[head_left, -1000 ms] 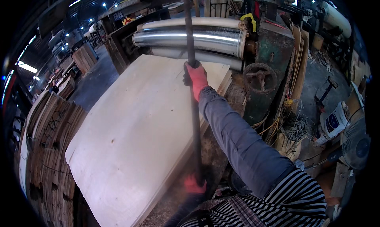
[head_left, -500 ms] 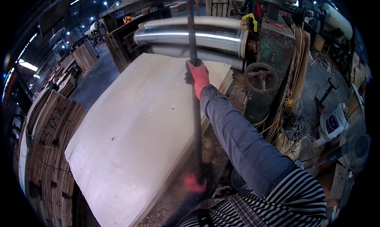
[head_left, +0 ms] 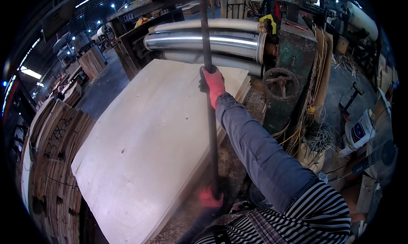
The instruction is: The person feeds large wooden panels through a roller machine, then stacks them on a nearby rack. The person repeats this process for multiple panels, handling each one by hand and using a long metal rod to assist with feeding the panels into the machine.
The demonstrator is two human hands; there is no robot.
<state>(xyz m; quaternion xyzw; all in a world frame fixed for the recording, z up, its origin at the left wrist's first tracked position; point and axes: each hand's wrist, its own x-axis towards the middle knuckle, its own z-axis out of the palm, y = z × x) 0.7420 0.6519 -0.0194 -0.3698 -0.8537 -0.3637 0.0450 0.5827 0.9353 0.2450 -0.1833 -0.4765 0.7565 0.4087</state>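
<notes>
A long dark pole (head_left: pixel 213 137) runs upright from the top of the view down towards my body. My right hand (head_left: pixel 213 81), in a red and dark glove, is closed around it at mid-height, with the arm stretched forward. Lower down, close to my body, my left hand (head_left: pixel 211 197) in a similar glove is closed at the pole's lower part; it looks somewhat blurred. Left of the pole lies a stack of pale wood veneer sheets (head_left: pixel 140 129), its top sheet marked by small knots. The right hand is above this stack's far right corner.
Beyond the stack is a machine with shiny metal rollers (head_left: pixel 204 41) and a rusty handwheel (head_left: pixel 280 83) on its green side frame. Piled rough wood sheets (head_left: pixel 55 159) stand at left. At right are a white bucket (head_left: pixel 359 131), tangled straps (head_left: pixel 321 137) and a fan (head_left: pixel 378 159).
</notes>
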